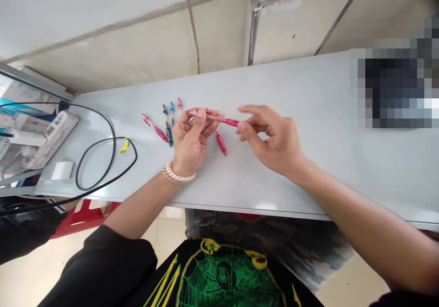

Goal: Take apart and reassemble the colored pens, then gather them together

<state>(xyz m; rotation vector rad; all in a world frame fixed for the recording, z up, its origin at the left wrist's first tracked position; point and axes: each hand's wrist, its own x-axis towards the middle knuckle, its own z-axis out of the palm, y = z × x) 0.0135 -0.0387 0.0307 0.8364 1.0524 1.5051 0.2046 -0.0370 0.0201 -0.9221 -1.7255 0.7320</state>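
A pink pen with a clear barrel is held nearly level above the table. My left hand, with a beaded band at the wrist, pinches its clip end between thumb and fingers. At the pink grip end, the thumb and fingers of my right hand are closed around it, and its tip is mostly hidden. Beneath my left hand, a second pink pen lies slanted on the table. Left of that hand lie another pink pen, a black pen, a blue pen and one more pink pen, some partly covered.
On the left, a black cable with a yellow tag loops across the grey table. A white adapter and several boxes stand there. A tiled wall backs the table. The far right is pixelated.
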